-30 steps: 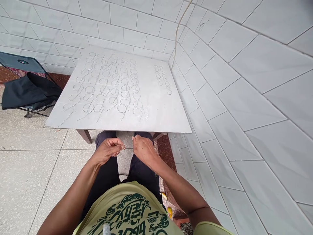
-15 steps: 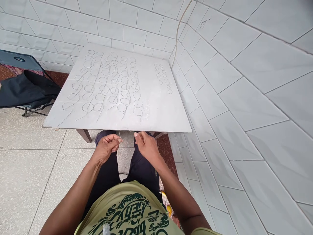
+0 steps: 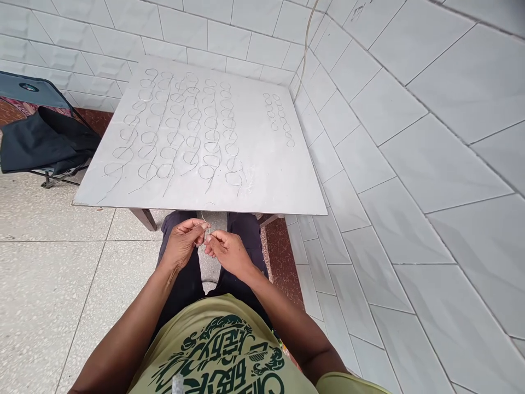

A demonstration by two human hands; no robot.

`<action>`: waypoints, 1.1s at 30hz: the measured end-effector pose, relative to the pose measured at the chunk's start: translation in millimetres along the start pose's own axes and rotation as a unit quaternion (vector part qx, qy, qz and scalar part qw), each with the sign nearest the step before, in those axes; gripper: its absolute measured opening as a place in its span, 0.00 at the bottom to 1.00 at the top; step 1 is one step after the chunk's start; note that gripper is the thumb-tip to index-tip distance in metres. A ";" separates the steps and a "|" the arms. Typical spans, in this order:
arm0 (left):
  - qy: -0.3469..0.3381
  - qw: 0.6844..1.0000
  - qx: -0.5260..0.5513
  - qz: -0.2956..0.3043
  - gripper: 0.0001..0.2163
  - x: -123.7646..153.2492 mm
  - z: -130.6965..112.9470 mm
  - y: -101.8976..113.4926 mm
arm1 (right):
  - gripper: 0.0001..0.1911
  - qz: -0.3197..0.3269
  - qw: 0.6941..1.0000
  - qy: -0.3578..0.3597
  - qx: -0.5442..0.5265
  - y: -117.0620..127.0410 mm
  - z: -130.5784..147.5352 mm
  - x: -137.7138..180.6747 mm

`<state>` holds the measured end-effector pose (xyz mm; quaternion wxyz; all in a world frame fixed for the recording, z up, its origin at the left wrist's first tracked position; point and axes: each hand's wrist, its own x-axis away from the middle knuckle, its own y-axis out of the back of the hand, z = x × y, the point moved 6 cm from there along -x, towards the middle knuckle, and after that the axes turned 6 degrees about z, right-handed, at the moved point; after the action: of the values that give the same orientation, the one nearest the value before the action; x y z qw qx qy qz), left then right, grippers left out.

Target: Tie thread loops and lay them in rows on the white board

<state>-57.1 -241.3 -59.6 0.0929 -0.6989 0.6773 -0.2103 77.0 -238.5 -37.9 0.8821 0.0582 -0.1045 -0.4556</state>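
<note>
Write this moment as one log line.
left hand: pinching thin strand; right hand: close beside left hand; tabletop: looped strands in rows

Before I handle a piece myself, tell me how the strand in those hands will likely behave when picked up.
The strand is probably stiff enough to hold a bend, since its free part curves out beyond the left hand. It should be very light, being so thin. That thinness likely makes it fiddly to grip, too.

The right hand (image 3: 230, 249) has moved left, closing the gap to the left hand (image 3: 181, 244); their fingertips now sit close together at the thin wire (image 3: 203, 215).
</note>
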 end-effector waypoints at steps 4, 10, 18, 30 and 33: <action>0.001 1.000 -0.030 0.002 0.12 4.7 -2.1 0.0 | 0.15 -0.047 0.997 0.008 0.059 8.4 -0.4 -1.2; -0.007 0.993 -0.118 -0.013 0.15 12.1 -7.4 2.5 | 0.18 -0.098 0.982 0.067 0.148 25.0 10.2 -2.8; 0.004 0.984 -0.175 0.038 0.14 19.5 -1.8 -9.0 | 0.17 -0.083 0.976 0.078 0.183 37.4 16.5 -5.4; 0.009 0.998 -0.008 -0.055 0.13 15.6 -1.6 -12.6 | 0.18 -0.027 0.986 0.076 0.144 28.3 14.1 2.4; 0.018 0.999 0.034 -0.036 0.13 17.4 -0.3 -15.6 | 0.18 -0.037 0.986 0.065 0.150 28.7 12.3 2.5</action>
<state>-43.2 -257.4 -49.9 0.0969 -0.7156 0.6455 -0.2487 98.2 -224.0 -19.9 0.8506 0.2234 -0.1123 -0.4626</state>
